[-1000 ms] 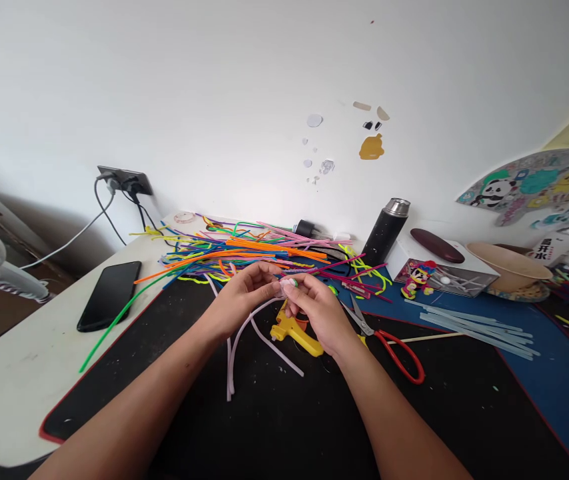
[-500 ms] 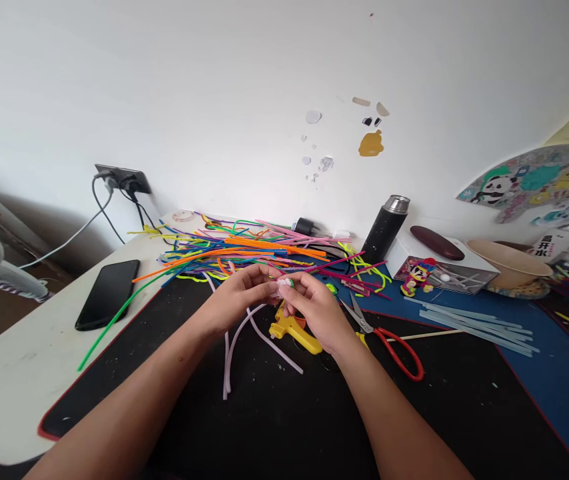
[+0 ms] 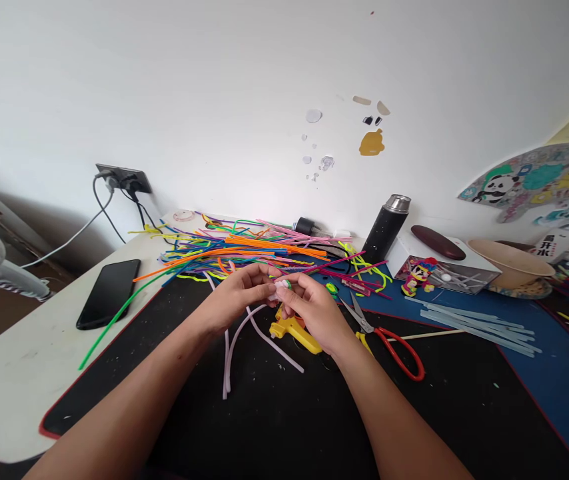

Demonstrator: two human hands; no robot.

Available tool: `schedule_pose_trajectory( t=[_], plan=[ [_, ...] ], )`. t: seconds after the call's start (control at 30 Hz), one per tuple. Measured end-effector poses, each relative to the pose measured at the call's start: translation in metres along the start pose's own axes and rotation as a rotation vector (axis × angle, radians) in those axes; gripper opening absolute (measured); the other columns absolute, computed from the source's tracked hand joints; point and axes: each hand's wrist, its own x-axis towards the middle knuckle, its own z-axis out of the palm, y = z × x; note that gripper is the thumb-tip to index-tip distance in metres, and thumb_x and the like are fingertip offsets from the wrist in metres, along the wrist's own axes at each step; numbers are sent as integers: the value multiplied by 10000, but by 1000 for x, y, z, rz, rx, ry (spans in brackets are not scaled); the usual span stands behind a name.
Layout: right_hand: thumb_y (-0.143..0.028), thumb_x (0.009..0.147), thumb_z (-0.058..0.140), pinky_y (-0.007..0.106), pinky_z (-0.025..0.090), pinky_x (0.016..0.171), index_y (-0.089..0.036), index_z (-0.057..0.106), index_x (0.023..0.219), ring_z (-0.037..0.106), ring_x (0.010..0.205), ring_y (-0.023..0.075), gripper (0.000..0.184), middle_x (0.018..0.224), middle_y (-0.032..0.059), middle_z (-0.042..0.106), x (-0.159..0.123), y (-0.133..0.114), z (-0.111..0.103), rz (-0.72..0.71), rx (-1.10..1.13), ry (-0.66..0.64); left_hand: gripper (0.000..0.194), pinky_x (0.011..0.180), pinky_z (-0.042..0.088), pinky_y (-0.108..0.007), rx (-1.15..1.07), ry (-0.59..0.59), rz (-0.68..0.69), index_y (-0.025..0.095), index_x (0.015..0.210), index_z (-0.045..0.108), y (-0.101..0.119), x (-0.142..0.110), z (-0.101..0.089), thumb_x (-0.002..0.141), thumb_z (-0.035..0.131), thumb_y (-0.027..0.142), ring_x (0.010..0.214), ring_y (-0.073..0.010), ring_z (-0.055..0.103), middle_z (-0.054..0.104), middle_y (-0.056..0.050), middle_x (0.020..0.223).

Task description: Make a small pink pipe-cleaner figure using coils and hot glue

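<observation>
Between my two hands is a small white piece with a bit of green, mostly covered by my fingers. My left hand pinches it from the left, and my right hand grips it from the right. Beneath my right hand lies a yellow glue gun, partly hidden. Several pale lilac pipe cleaners lie on the black mat below my left hand. Scissors with red handles rest to the right, their blades pointing toward the back.
Behind my hands spreads a pile of coloured pipe cleaners. A phone lies at left. At right are a black flask, a white box, a small colourful figure, clear glue sticks and a beige bowl.
My right fingers have shifted slightly around the small white and green piece. Both hands stay in nearly the same place, and the things on the table have not moved.
</observation>
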Motion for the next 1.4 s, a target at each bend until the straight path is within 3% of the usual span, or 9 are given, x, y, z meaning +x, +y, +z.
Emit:
schedule_pose_trajectory(
  t=[0.27, 0.43, 0.77, 0.97, 1.2, 1.4],
  plan=[
    [-624, 894, 698, 307, 467, 680, -206, 659, 1031, 596, 674, 163, 442, 701, -29, 605, -1, -1, -2, -20, -69, 36, 422, 791, 560, -295, -86, 73, 42, 181, 1125, 692, 2, -2, -3, 773, 887, 311, 795, -161, 684, 716, -26, 890],
    [-553, 908, 714, 295, 448, 648, -213, 652, 1023, 554, 651, 145, 365, 732, -43, 551, 1, 6, -1, -76, -143, -35, 425, 767, 557, -295, -104, 129, 99, 166, 1103, 712, 7, -2, -4, 749, 894, 315, 739, -155, 671, 708, -22, 834],
    [-424, 912, 701, 286, 433, 623, -212, 655, 1010, 539, 641, 148, 239, 734, -41, 549, 0, 13, 2, -104, -280, -6, 422, 736, 539, -288, -149, 109, 110, 161, 1118, 713, 13, -6, -3, 756, 884, 293, 717, -158, 669, 707, -26, 821],
    [-514, 929, 686, 266, 420, 579, -196, 702, 932, 507, 610, 138, 318, 703, -31, 542, -3, 10, 6, -97, -269, -33, 417, 735, 507, -289, -182, 75, 64, 168, 1112, 710, 20, -11, -2, 746, 878, 276, 733, -154, 639, 706, -32, 852],
    [-517, 970, 649, 270, 427, 602, -203, 727, 887, 588, 614, 157, 334, 662, -22, 602, -5, 10, 4, -110, -414, -69, 386, 711, 463, -286, 40, -12, 48, 175, 1096, 654, 45, -22, 7, 779, 843, 284, 726, -162, 614, 684, -9, 790],
    [-362, 966, 655, 265, 421, 609, -207, 655, 708, 627, 627, 165, 301, 660, -11, 669, -5, 8, -1, -180, -530, -68, 372, 714, 453, -292, 247, -122, -19, 188, 1121, 613, 62, -24, 16, 825, 808, 302, 755, -173, 618, 676, -3, 808]
  ],
)
